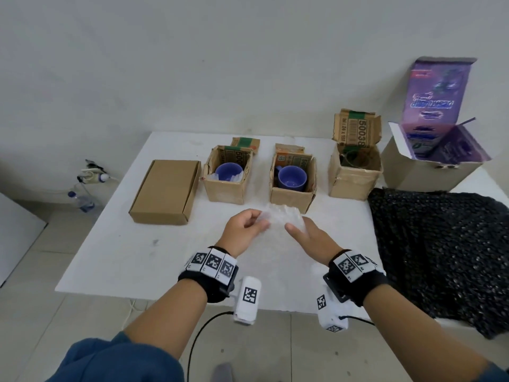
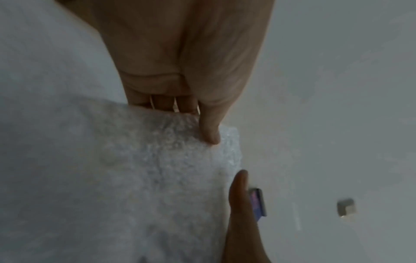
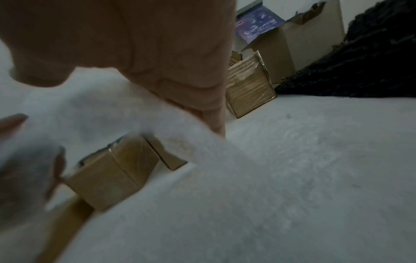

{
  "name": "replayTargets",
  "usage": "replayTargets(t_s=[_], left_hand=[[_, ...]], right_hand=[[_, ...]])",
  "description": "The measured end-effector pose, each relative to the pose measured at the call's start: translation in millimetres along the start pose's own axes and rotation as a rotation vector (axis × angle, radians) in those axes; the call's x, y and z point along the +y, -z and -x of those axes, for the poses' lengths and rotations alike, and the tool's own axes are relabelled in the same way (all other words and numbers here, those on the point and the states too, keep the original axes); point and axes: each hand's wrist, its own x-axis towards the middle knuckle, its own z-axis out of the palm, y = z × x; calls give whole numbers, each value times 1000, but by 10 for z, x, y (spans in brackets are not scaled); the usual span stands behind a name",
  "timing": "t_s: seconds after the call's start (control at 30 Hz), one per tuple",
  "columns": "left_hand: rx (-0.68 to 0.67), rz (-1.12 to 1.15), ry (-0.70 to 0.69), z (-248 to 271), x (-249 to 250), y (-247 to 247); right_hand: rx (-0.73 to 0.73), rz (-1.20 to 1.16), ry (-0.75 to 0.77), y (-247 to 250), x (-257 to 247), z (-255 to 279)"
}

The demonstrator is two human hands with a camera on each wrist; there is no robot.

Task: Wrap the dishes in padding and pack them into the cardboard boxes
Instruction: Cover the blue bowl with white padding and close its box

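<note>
A clear sheet of bubble wrap (image 1: 281, 216) is held up over the white table (image 1: 115, 257), just in front of the middle box. My left hand (image 1: 249, 226) pinches its left edge between thumb and fingers (image 2: 209, 133). My right hand (image 1: 301, 230) grips the right edge, its fingers (image 3: 213, 121) behind the wrap (image 3: 108, 113). One blue cup (image 1: 228, 170) sits in an open cardboard box (image 1: 224, 190) with clear padding beside it. A blue mug (image 1: 292, 177) sits bare in the middle open box (image 1: 292, 198).
A closed flat cardboard box (image 1: 165, 191) lies at the left. A third open box (image 1: 354, 177) stands to the right, its contents unclear. Behind it is a larger box with purple print (image 1: 432, 161). A black bubble-wrap sheet (image 1: 440, 252) covers the table's right side.
</note>
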Motion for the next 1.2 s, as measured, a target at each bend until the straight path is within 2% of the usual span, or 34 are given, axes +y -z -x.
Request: replayTargets(t_s=[0.1,0.2,0.33,0.5,0.57,0.7,0.8,0.9,0.97,1.03,1.13,1.2], left_hand=[[-61,115,3,-57,210,-176],[-80,67,-47,-123,271,-284],[-144,68,-27,-174,333,-329],[-192,139,-34,-151,524,-304],[-159,157,-20,-157,570,-264],[50,90,-116,-181,633,-138],[145,134,-170,-180,704,-9],[167,194,-244,-172,763,128],[175,210,-262,-227,770,234],[189,182,-295,-309,776,347],[207,-31,-414,-516,700,593],[133,-148,-436,-668,660,782]], right_hand=[[44,-188,74,160,-128,39],[74,-317,158,351,-247,97],[155,-285,230,555,-340,55],[143,-337,339,693,-521,61],[181,-308,366,725,-548,50],[356,-101,420,709,-586,-4],[266,77,358,592,-557,-123],[84,-126,331,440,-651,-174],[16,-314,307,365,-794,-199],[15,-410,334,315,-928,-267],[83,-403,372,229,-1151,-483],[133,-395,364,180,-1312,-681]])
